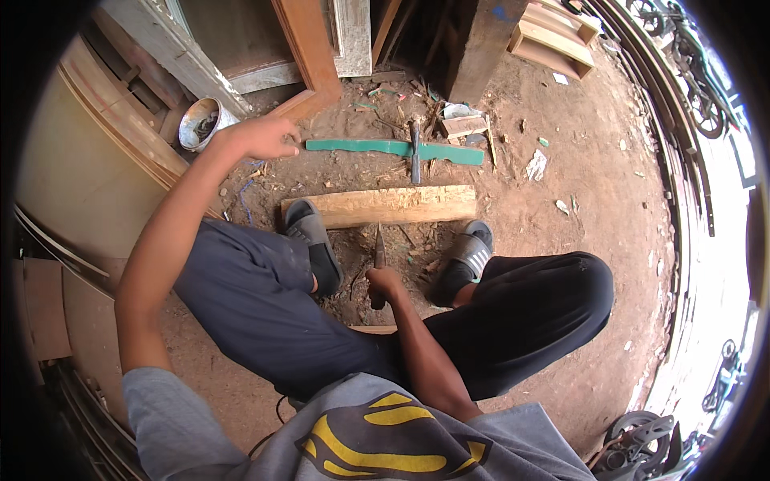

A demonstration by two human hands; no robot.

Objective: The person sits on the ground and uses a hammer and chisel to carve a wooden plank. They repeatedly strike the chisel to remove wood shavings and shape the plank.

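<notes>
My right hand (385, 284) is wrapped round a dark hand tool (379, 255) between my knees. The tool's narrow, pointed end reaches toward the near edge of a pale wooden plank (393, 205); its exact kind is unclear. My left hand (271, 138) is raised at the far left with bent fingers apart and nothing visible in them. It is nearest the left end of a long green wooden strip (353, 146) with an uneven edge. A hammer (415, 151) lies across that strip. The plank rests crosswise on the ground, by my sandalled feet.
A paint-stained bucket (203, 123) stands beyond my left forearm. Door frames (309, 56) and a thick post (483, 48) rise at the back. A wooden pallet-like frame (553, 38) is far right. Wood chips and scraps litter the dirt ground. Boards lean at left; motorbikes stand along the right.
</notes>
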